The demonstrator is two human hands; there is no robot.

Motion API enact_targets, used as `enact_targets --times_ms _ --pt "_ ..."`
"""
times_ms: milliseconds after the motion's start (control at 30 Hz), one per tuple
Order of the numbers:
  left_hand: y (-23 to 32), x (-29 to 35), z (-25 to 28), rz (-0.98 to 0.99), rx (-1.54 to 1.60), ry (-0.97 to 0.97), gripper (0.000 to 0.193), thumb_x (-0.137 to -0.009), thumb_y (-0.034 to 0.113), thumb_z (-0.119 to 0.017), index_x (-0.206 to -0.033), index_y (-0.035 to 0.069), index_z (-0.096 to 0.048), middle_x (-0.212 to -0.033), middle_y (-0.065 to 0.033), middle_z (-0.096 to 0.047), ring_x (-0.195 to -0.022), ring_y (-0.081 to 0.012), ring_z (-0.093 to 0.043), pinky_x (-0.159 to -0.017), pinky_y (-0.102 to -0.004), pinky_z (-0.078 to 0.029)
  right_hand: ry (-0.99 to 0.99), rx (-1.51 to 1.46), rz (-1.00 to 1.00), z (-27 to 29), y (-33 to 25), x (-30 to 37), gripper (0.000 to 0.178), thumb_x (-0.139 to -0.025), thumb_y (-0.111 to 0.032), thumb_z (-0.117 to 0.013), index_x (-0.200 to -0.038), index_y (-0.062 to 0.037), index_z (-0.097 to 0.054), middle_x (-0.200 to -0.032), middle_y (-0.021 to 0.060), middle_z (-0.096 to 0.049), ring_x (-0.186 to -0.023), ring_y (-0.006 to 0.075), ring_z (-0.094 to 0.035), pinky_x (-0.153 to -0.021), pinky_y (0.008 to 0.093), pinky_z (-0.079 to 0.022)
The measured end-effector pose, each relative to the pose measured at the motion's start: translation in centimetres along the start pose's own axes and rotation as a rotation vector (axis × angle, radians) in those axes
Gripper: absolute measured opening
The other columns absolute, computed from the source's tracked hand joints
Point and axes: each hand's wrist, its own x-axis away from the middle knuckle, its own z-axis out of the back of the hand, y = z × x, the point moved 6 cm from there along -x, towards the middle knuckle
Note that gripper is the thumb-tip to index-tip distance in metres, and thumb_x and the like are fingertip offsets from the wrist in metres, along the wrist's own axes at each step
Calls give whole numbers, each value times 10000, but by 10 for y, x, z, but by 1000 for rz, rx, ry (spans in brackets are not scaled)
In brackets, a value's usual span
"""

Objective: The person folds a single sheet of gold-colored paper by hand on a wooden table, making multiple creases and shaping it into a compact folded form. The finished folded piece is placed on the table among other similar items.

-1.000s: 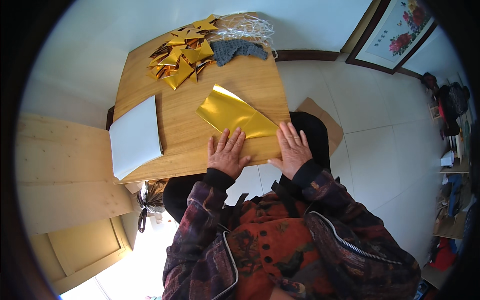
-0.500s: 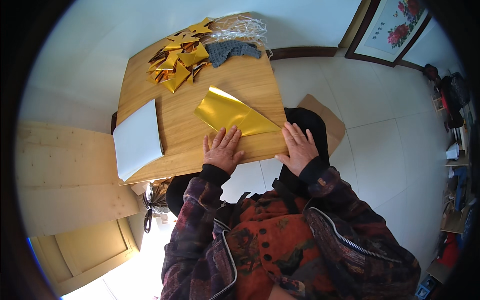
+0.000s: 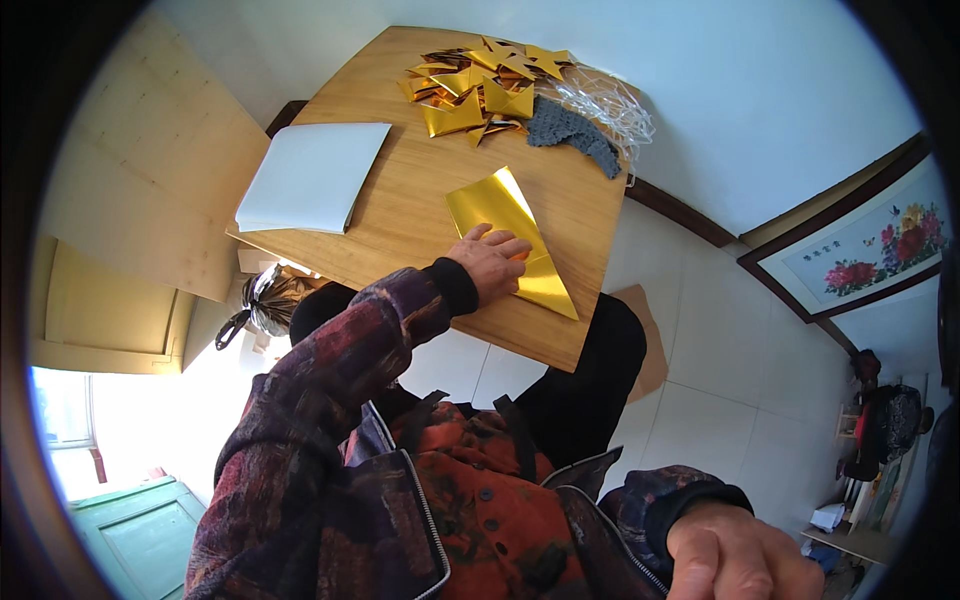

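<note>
A sheet of shiny gold foil paper (image 3: 540,275), folded to a long pointed shape, lies near the table's front right. My left hand (image 3: 490,262) rests on its left edge with the fingers slightly bent, palm down, and the paper reflects orange beneath the fingertips. Off the table, my right hand (image 3: 738,555) is raised close to the camera at the lower right. Its knuckles show, but the fingertips are cut off by the picture's edge, so whether it holds anything is hidden.
Cut gold pieces, some star-shaped, make a pile (image 3: 475,90) at the wooden table's (image 3: 400,190) far side. Beside it lie a grey textured cloth (image 3: 570,132) and clear stringy plastic (image 3: 610,105). A stack of white sheets (image 3: 315,175) sits at the left.
My right hand has left the paper's pointed end and come up toward the camera. The left hand stays on the foil paper. The view has turned, so the table appears rotated.
</note>
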Motion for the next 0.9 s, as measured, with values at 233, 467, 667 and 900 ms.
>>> enact_targets --times_ms 233,467,667,900 --pt "-1 -29 1 -106 -69 -146 453 -782 327 -728 -1181 153 -601 -1525 -2 -352 -1416 -234 -308 -1140 -483 -260 183 66 73 8 -8 8 181 -964 -188 -537 -909 -119 -695 -1143 -16 -643 -1017 165 -648 -872 384 -423" --pt "4 -48 8 -193 -96 -222 670 -666 319 -780 -1269 181 -525 -1268 -67 -512 -1274 -278 -452 -1098 -486 -323 -80 96 40 23 -7 21 113 -929 -199 -602 -947 -113 -672 -1056 20 -590 -923 160 -565 -786 406 -404" --pt "-9 -37 15 43 -62 -214 562 -731 404 -746 -1187 138 -554 -1116 -102 -573 -1117 -305 -543 -931 -456 -435 386 625 -364 80 45 91 254 -785 23 -467 -1018 43 -567 -902 150 -635 -789 251 -610 -713 322 -507" --pt "-23 -13 4 436 -50 -267 471 -814 401 -681 -1161 109 -555 -1182 -106 -601 -1133 -317 -554 -918 -446 -454 750 699 -1106 107 154 217 261 -910 -156 -616 -1107 15 -596 -947 135 -688 -885 178 -673 -775 302 -526"
